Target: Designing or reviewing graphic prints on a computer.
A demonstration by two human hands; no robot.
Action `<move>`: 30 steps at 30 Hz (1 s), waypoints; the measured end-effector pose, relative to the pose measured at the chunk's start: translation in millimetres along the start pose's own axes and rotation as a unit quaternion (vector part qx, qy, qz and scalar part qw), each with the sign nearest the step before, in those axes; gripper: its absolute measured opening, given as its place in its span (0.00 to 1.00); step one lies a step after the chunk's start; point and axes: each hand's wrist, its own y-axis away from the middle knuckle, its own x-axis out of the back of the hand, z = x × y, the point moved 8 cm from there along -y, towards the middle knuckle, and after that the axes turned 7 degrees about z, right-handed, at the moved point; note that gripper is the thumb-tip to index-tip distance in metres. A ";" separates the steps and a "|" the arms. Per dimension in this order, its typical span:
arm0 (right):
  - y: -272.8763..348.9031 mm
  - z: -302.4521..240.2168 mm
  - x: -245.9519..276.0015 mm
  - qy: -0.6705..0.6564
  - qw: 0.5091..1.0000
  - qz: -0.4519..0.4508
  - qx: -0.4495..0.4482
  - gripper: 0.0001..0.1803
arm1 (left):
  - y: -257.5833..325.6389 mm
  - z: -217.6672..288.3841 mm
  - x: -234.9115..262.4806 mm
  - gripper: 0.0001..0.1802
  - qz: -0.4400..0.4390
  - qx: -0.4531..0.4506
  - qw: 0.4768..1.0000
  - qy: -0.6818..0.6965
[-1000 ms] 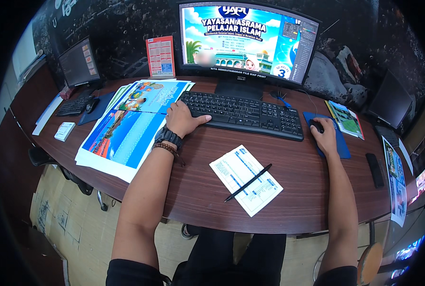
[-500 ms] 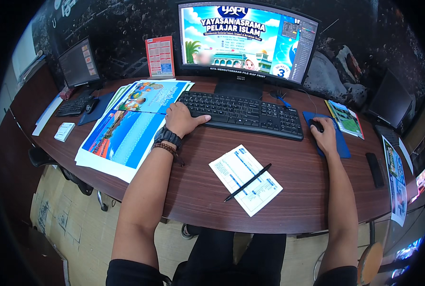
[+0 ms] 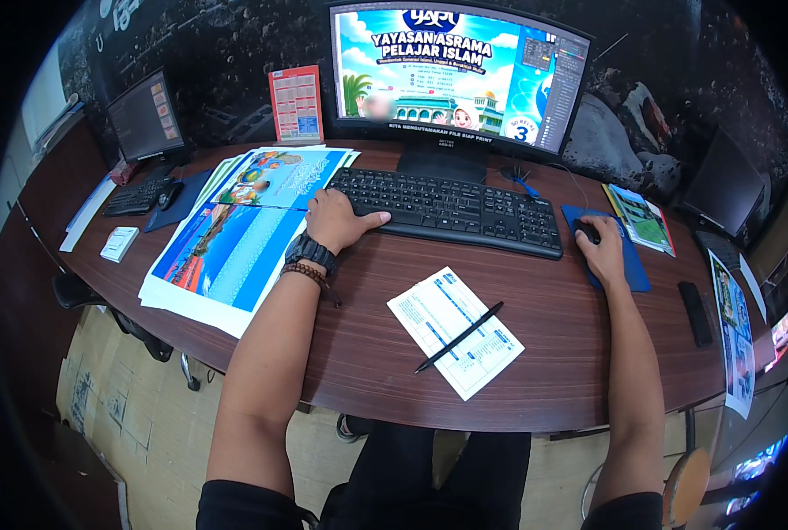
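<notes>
My left hand (image 3: 338, 221) rests on the left end of a black keyboard (image 3: 447, 215), thumb stretched out along its front edge and fingers on the keys. Wrapped over a black computer mouse (image 3: 587, 232) is my right hand (image 3: 602, 253), on a blue mouse pad (image 3: 630, 265). Behind the keyboard a monitor (image 3: 456, 75) shows a colourful banner design in an editing window. Between my forearms lies a white printed form (image 3: 438, 305) with a black pen (image 3: 461, 337) across it.
Large colour prints (image 3: 244, 238) lie beside my left forearm. A red desk calendar (image 3: 297, 104) stands behind them. Farther left are a small card stack (image 3: 119, 244) and a second monitor (image 3: 147, 115). At the right are a leaflet (image 3: 645, 221), a dark phone-like object (image 3: 695, 314) and a wooden stool (image 3: 686, 486).
</notes>
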 end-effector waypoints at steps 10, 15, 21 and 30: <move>0.5 -4.4 1.3 -0.001 1.000 -0.005 -0.007 0.18 | 1.2 -2.1 1.6 0.63 0.042 -0.004 0.999 0.020; 0.3 -3.8 1.3 -0.003 1.000 -0.006 -0.005 0.18 | 0.8 -2.0 0.8 0.63 0.043 -0.003 0.999 0.020; -0.1 -1.7 0.3 0.000 1.000 -0.007 -0.002 0.18 | -0.5 -2.3 0.0 0.62 0.045 -0.011 0.999 0.013; -0.2 -0.6 -0.2 0.003 1.000 -0.012 -0.011 0.19 | 2.3 1.9 3.5 0.55 0.045 -0.026 0.999 0.011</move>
